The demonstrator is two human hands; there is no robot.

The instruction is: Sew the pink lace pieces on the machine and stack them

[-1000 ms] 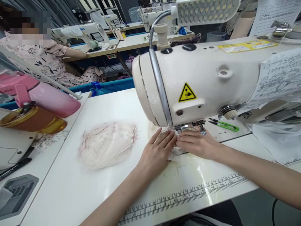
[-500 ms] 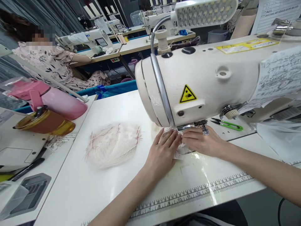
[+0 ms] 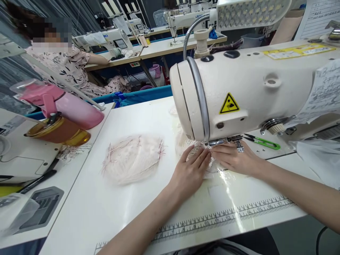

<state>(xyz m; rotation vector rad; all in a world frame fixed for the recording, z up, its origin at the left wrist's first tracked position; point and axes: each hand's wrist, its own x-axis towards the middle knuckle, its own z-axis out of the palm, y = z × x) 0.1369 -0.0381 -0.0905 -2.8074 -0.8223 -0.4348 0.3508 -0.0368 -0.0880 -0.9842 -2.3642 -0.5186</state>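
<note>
Lace held flat under the sewing machine's presser foot, at centre right of the frame.

Left hand (image 3: 191, 172) and right hand (image 3: 233, 160) were pressed open-palmed, fingers spread and closed on nothing, on the white lace piece (image 3: 212, 169) beside the presser foot (image 3: 221, 141) of the sewing machine (image 3: 252, 88). Compared with a second ago, the hands' pose was kept, yet more lace was bunched behind the foot, so feeding was judged under way. The whole view was shifted rightward; the feathery pile (image 3: 132, 159) on the counter (image 3: 127, 209) and the green snips (image 3: 261, 141) were left untouched.
</note>
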